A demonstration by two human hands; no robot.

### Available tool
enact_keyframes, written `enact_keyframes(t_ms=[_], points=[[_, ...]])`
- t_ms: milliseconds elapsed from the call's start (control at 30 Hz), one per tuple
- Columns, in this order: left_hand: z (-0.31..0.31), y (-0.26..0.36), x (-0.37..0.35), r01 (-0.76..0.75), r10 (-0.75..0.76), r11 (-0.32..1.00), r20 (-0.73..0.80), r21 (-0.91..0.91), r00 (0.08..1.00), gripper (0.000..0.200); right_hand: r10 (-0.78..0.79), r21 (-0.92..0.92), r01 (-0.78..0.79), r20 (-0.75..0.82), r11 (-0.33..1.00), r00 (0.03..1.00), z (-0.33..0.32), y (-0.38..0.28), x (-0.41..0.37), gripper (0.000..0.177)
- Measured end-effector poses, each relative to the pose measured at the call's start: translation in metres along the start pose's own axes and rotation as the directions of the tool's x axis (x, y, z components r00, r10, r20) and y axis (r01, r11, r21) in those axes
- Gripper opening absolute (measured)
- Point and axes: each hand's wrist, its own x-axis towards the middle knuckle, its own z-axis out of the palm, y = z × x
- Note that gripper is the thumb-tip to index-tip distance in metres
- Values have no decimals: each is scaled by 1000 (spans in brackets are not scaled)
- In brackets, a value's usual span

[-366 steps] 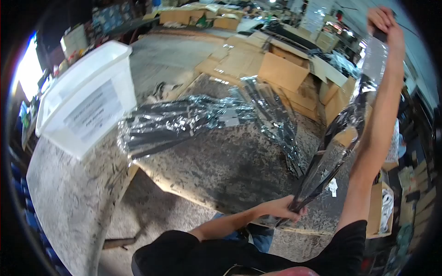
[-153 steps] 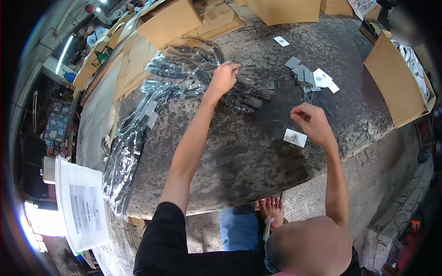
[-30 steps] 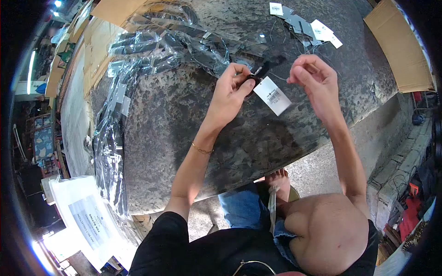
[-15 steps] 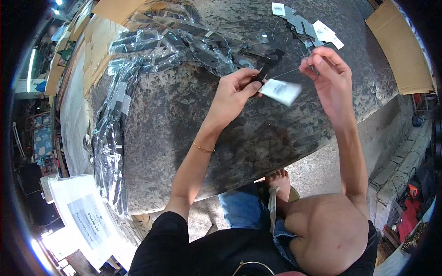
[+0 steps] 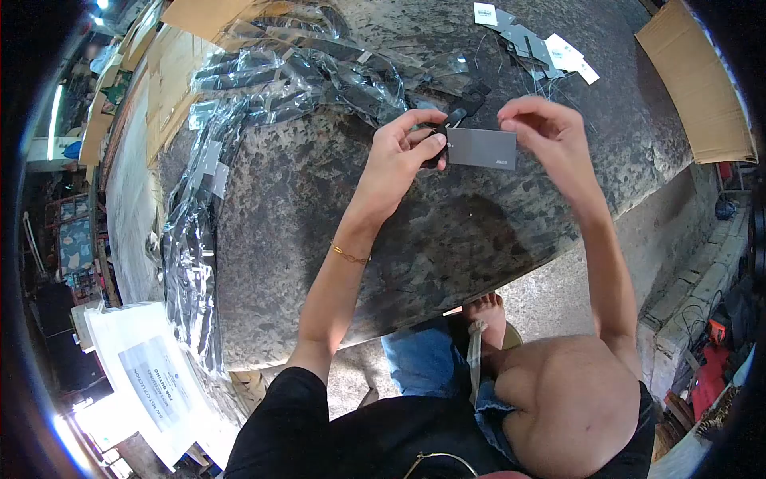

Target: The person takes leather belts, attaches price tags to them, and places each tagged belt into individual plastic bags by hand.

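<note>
My left hand point(image 5: 403, 160) pinches a black strap-like item point(image 5: 471, 100) near the middle of the dark mottled surface point(image 5: 351, 263). From my left fingers a grey rectangular tag point(image 5: 483, 149) sticks out to the right, its printed grey face up. My right hand point(image 5: 554, 144) is raised just beyond the tag's right end, thumb and fingertips close together; what they hold, if anything, is too small to tell. Behind the hands, black items in clear plastic sleeves point(image 5: 295, 80) are piled across the surface.
Grey and white tags with thin strings point(image 5: 527, 48) lie at the far right. A cardboard flap point(image 5: 698, 84) borders the right edge. More plastic sleeves point(image 5: 191, 263) run down the left side, beside a white printed bag point(image 5: 148, 375). My bare foot point(image 5: 487, 315) shows below.
The tag has turned from its white side to its grey side and now lies straight. My right hand has moved slightly down and left, towards the tag.
</note>
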Motion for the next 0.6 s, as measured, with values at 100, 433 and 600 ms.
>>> enact_keyframes(t_ms=[100,433,600], points=[[1,3,-1,-1,1,1000,14,-9,1000,29,-3,45,8,-109,999,994,-9,3,6,10],[0,1,0,-55,54,997,25,48,998,31,-457,-574,382,14,724,889,26,-30,-4,14],[2,3,-2,-32,30,999,-31,-43,999,29,-445,-656,420,140,627,884,37,-24,-6,18]])
